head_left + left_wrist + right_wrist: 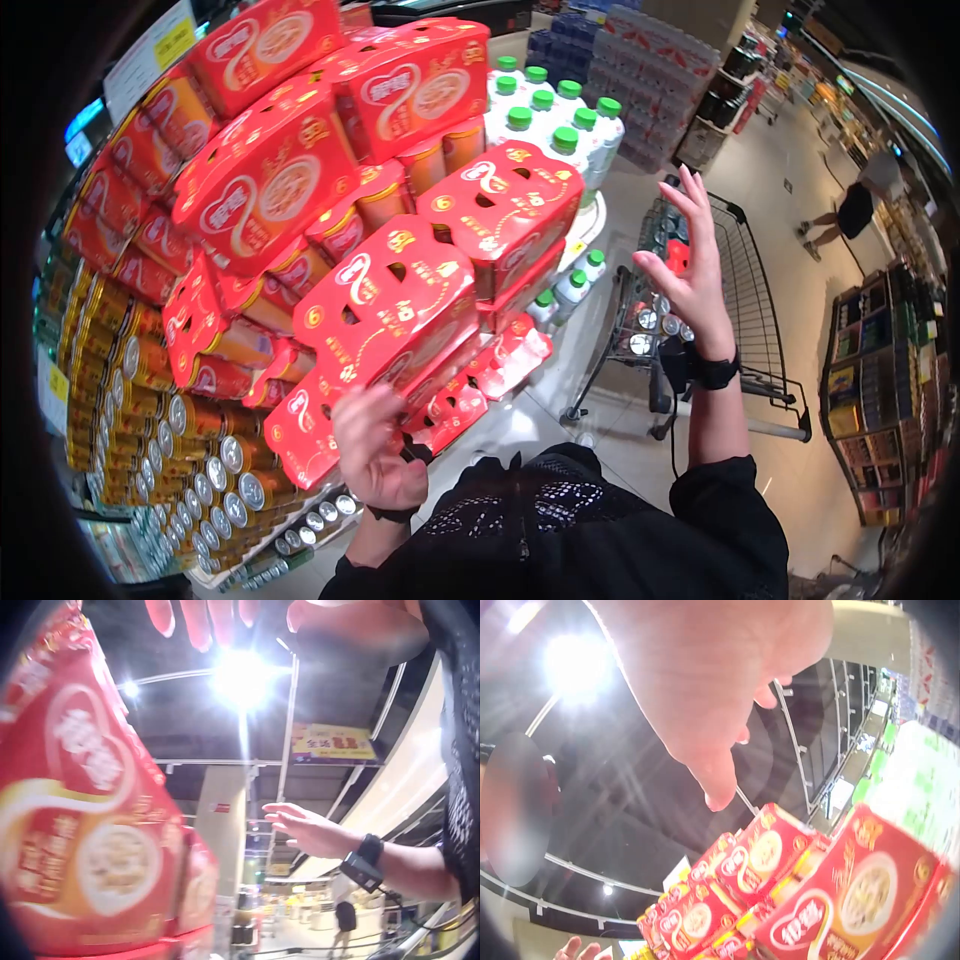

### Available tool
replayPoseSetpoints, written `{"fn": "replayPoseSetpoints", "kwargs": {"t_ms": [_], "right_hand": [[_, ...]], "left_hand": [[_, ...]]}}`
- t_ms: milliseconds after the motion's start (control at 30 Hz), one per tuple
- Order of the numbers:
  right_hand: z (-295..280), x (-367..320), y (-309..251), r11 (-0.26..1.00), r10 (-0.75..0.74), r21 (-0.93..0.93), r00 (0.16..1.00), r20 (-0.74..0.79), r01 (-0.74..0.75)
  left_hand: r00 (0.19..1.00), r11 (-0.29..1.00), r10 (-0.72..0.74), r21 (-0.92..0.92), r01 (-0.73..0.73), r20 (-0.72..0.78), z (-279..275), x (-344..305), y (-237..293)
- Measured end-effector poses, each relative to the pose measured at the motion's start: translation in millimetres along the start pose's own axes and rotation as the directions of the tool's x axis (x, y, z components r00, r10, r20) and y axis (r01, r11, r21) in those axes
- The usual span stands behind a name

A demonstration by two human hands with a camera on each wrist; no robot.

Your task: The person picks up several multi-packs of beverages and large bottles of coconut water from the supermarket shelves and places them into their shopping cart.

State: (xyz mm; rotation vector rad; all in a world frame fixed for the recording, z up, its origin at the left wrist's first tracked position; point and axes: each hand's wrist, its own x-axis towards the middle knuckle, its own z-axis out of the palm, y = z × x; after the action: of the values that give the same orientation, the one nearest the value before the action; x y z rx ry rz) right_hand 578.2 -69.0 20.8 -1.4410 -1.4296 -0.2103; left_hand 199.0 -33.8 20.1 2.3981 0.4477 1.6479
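Red multi-packs of cans (385, 300) are stacked high at the left and centre of the head view. The left hand (378, 450), slightly blurred, is raised beside the nearest red pack, its fingers loosely bent and holding nothing. In the left wrist view its fingertips hang at the top edge, with a red pack (82, 825) close by. The right hand (695, 270) is lifted with fingers spread, above and in front of a shopping cart (765, 300), and holds nothing. The right wrist view shows this hand (720, 682) large above the red packs (855, 900).
Green-capped white bottles (565, 140) stand behind the red packs. Gold cans (200, 480) fill the lower left. Cans (645, 330) lie in the cart. Wrapped bottle packs (650, 80) are stacked farther back. A person (860, 205) stands in the aisle, and shelves (870, 390) line the right.
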Motion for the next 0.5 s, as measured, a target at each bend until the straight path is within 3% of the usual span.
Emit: {"fn": "replayPoseSetpoints", "kwargs": {"t_ms": [67,100,133,233,300,333,400,467,500], "right_hand": [[-53.1,-9.2,24.1,0.995,0.052,-0.091,0.997,0.058,-0.047],[-76.6,-16.0,38.6,0.986,0.087,-0.146,0.993,0.076,-0.075],[-99.8,-25.9,62.2,0.974,0.133,-0.197,0.985,0.111,-0.110],[-157.1,-62.2,146.1,0.911,0.373,-0.269,0.904,0.208,-0.313],[-185.9,-89.1,220.8,0.851,0.511,-0.311,0.806,0.300,-0.424],[-196.1,-98.1,253.9,0.777,0.629,-0.346,0.682,0.374,-0.527],[-202.8,-121.3,320.1,0.722,0.692,-0.416,0.550,0.468,-0.554],[-196.0,-148.6,382.4,0.677,0.723,-0.423,0.437,0.535,-0.602],[-190.5,-159.2,411.6,0.656,0.731,-0.429,0.382,0.565,-0.621]], "left_hand": [[0.988,0.966,-0.007,-0.253,0.046,0.154,45.8,22.7,14.6],[0.952,0.932,-0.034,-0.334,0.141,0.305,69.7,25.1,13.6],[0.891,0.887,-0.046,-0.392,0.245,0.452,95.1,26.3,14.4],[0.636,0.903,-0.020,-0.259,0.343,0.771,184.2,43.3,24.0],[0.558,0.891,0.036,-0.279,0.357,0.829,250.2,53.7,29.8],[0.516,0.889,0.059,-0.280,0.363,0.854,286.0,59.6,30.1],[0.380,0.872,0.069,-0.241,0.426,0.922,366.4,71.1,23.9],[0.182,0.773,-0.017,-0.103,0.626,0.983,456.6,79.0,13.2],[0.172,0.682,-0.141,-0.030,0.730,0.975,502.4,73.5,8.2]]}}
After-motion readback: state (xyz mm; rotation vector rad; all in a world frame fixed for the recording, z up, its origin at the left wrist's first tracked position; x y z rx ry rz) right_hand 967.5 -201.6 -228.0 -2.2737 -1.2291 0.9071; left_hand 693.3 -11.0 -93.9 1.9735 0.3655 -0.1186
